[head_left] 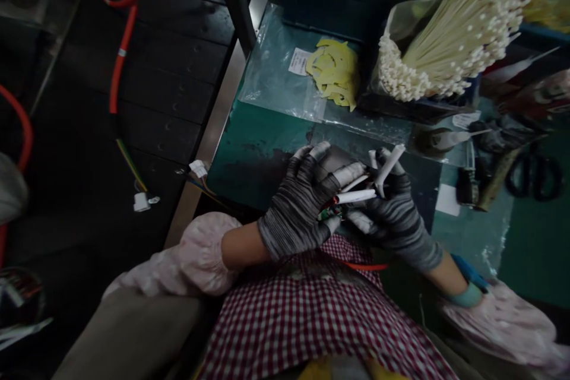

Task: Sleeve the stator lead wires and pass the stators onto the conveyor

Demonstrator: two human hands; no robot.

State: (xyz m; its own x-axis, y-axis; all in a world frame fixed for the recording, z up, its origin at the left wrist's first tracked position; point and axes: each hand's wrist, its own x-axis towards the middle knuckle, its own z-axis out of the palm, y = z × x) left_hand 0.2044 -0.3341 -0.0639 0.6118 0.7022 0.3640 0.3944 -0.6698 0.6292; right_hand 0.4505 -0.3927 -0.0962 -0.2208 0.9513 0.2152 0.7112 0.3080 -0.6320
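Observation:
Both my hands wear grey striped gloves with white fingertips and meet over the near edge of the green bench [249,148]. My left hand [303,202] is closed around a small bundle of coloured wires [329,212] with an orange lead [360,265] trailing below. My right hand [394,214] is closed on thin white sleeves [358,196], one of which sticks up between its fingers. The hands touch each other at the wire bundle.
A big bundle of white cable ties [449,41] lies in a blue bin [329,0] at the back. Yellow cut pieces [333,71] rest on a clear plastic bag. Scissors [534,175] lie at the right. An orange cable [120,65] with a white connector [141,202] hangs left.

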